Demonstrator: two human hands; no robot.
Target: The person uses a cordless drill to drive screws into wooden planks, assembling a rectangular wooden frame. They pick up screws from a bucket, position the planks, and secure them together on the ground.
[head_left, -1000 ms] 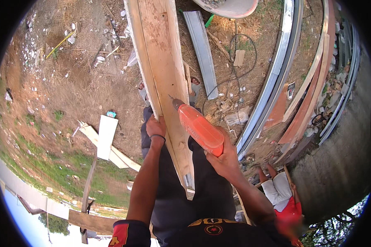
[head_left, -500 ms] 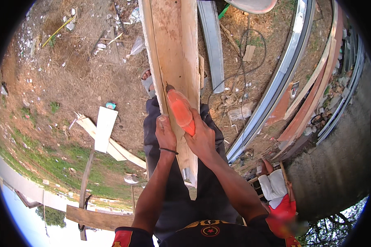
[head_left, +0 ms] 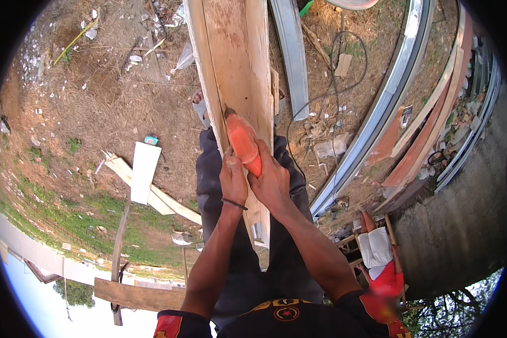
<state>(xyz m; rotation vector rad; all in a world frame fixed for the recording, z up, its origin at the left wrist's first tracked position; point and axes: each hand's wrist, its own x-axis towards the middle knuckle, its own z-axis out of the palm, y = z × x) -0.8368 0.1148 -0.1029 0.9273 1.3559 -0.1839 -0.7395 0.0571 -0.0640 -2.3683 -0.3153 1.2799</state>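
Note:
A long pale wooden board (head_left: 235, 67) runs from the top of the view down between my legs. An orange power tool (head_left: 243, 143) rests with its nose against the board's face. My left hand (head_left: 232, 181) is wrapped around the tool's rear on the left. My right hand (head_left: 272, 183) grips the tool from the right, touching my left hand. A black band sits on my left wrist. A black cable (head_left: 321, 96) loops over the ground to the right of the board.
Bare dirt with litter lies to the left, with white boards (head_left: 145, 172) and a timber beam (head_left: 138, 294) lower left. Curved metal rails (head_left: 377, 121) and reddish planks (head_left: 434, 112) lie to the right. A person in red and white (head_left: 380, 256) sits by a concrete wall (head_left: 462, 225).
The tool has moved left onto the board's face and stands steeper. My left hand left the board's edge and joined my right hand on the tool.

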